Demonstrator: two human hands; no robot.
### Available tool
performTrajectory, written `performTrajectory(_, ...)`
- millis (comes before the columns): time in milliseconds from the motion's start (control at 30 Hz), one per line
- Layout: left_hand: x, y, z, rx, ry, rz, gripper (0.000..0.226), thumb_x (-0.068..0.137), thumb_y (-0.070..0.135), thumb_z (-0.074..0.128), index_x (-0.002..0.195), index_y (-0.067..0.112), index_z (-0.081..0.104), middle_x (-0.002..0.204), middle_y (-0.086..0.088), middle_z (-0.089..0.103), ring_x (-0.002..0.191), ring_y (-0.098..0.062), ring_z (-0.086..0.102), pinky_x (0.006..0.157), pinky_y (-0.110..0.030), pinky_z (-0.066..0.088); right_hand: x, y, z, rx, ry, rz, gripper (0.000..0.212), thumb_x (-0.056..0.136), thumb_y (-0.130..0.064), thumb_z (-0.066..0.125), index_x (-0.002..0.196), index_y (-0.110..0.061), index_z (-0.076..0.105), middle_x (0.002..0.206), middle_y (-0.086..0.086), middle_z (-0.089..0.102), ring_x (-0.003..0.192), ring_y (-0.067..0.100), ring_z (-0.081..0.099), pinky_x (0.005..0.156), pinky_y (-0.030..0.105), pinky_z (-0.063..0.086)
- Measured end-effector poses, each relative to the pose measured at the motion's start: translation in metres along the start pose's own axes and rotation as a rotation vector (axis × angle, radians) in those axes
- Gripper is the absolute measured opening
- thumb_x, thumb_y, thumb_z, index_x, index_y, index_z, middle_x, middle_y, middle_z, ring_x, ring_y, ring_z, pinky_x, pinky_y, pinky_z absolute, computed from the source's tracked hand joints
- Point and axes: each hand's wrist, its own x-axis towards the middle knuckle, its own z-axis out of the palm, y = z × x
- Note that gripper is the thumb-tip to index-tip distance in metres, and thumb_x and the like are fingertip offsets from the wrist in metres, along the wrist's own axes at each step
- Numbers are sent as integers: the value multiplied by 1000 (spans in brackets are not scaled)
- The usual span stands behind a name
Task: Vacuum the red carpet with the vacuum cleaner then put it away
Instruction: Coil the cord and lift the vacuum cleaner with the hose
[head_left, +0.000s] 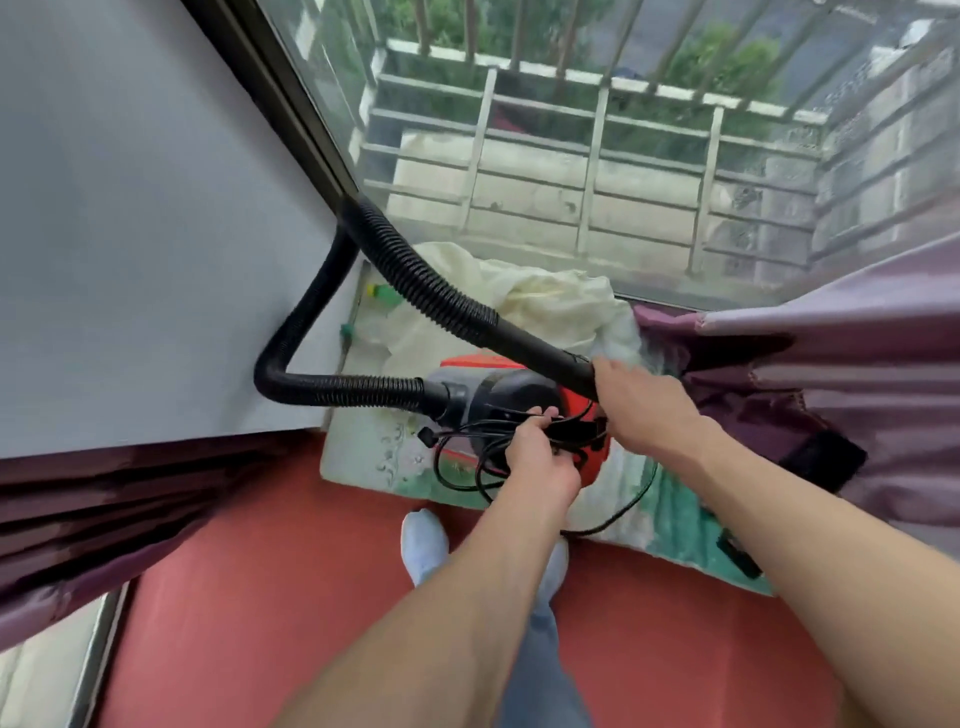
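At the window ledge (358, 457) just beyond the red carpet (285, 571), the vacuum cleaner (514, 389) is resting with its long axis running left to right, its hose port facing left. Both hands are working at its near side. The left hand (540, 452) is touching the body's front, its fingers curling round a bundle of the black cord (462, 470). The right hand (644, 405) is reaching in just to the right and slightly above, its fingers closing over the rigid end of the hose (415, 280). From that grip the hose is climbing away to the upper left, bending against the wall and looping back down into the port. Loose cord loops are hanging off the ledge edge below the left hand, toward the carpet. Vacuuming looks finished and stowing seems under way, so the left hand, being nearer, looks best placed to gather that slack onto the body.
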Motion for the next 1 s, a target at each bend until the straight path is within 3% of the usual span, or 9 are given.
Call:
performTrajectory(100, 50, 2, 9, 8, 9, -19, 14, 99, 2, 49, 87, 8, 51, 70, -9, 58, 51, -25, 60, 29, -24, 46, 52, 2, 41, 37, -33, 5, 32, 93, -13, 54, 122, -10, 40, 119, 8, 57, 105, 33, 63, 70, 38, 41)
performTrajectory(167, 80, 4, 11, -22, 24, -28, 26, 101, 19, 57, 79, 8, 50, 56, -7, 62, 38, -22, 61, 29, -27, 47, 84, 3, 67, 41, -19, 2, 30, 95, -14, 52, 121, -8, 39, 118, 9, 57, 102, 34, 64, 68, 37, 40)
performTrajectory(233, 112, 4, 4, -33, 88, 17, 33, 99, 29, 63, 77, 7, 51, 62, -8, 65, 46, -23, 62, 31, -27, 48, 113, 1, 90, 29, -9, -15, 26, 96, -14, 50, 119, -9, 40, 117, 10, 59, 101, 34, 64, 67, 37, 39)
performTrajectory(333, 153, 5, -8, 17, 184, 111, 30, 95, 33, 67, 82, 10, 53, 75, -11, 72, 59, -24, 66, 47, -27, 53, 155, -2, 116, 30, 14, -42, 20, 97, -15, 48, 115, -10, 40, 113, 12, 60, 101, 34, 64, 69, 38, 40)
performTrajectory(500, 190, 18, -10, 142, 218, 248, 19, 85, 27, 64, 76, 12, 57, 75, -14, 77, 91, -40, 72, 84, -53, 58, 216, -2, 138, 264, 61, 36, 31, 93, -12, 54, 120, -3, 42, 121, 24, 54, 112, 44, 56, 87, 47, 45)
performTrajectory(600, 203, 33, -2, 162, 260, 297, 15, 78, 26, 65, 69, 14, 63, 82, -12, 76, 81, -36, 73, 83, -52, 59, 233, 2, 152, 376, 46, 138, 46, 94, -12, 52, 135, 1, 36, 133, 29, 46, 123, 45, 47, 98, 46, 38)
performTrajectory(767, 215, 56, -4, 274, 287, 253, 34, 90, 39, 69, 99, 10, 53, 95, -1, 59, 91, -29, 60, 83, -38, 52, 234, -8, 161, 485, 83, 201, 76, 95, -9, 49, 151, 11, 2, 156, 29, 16, 144, 40, 18, 118, 42, 17)
performTrajectory(900, 212, 72, -7, 377, 252, 120, 64, 79, 59, 71, 110, 7, 52, 107, -9, 66, 96, -37, 67, 88, -51, 57, 212, -12, 147, 476, 94, 192, 54, 96, -21, 51, 139, 7, 32, 140, 26, 39, 130, 40, 39, 105, 41, 33)
performTrajectory(1000, 194, 66, -18, 390, 204, 52, 64, 83, 68, 60, 102, 7, 58, 95, -10, 70, 91, -31, 69, 81, -39, 57, 180, -13, 126, 456, 58, 186, 26, 98, -24, 47, 109, -3, 56, 115, 21, 61, 109, 39, 56, 85, 39, 45)
